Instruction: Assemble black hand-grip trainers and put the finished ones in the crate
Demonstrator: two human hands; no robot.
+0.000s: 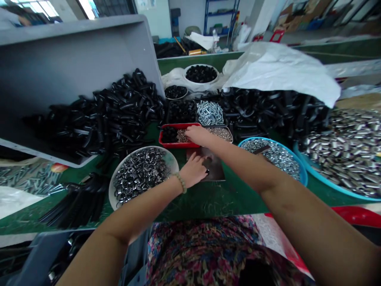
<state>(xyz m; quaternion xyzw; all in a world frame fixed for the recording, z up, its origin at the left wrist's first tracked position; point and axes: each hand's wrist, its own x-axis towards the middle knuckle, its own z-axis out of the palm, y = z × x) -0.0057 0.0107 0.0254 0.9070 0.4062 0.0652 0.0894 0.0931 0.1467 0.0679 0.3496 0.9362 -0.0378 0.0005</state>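
Observation:
My left hand (194,171), a beaded bracelet at its wrist, rests over a dark metal plate (218,171) on the green table. Its fingers are curled at a small dark part (208,162), which I cannot make out. Stretched further forward, my right hand (195,133) dips into a red tray (169,145). Its fingers are drawn together over small brass-coloured screws (181,136); whether one is between the fingertips is hidden. Small black pieces (169,134) fill the left part of this tray.
A white bowl of metal rings (174,161) sits left of my left hand. Silver screws (210,113) lie behind the red tray. A grey bin (89,51) of black handles stands left; blue basins (304,174) of metal parts stand right.

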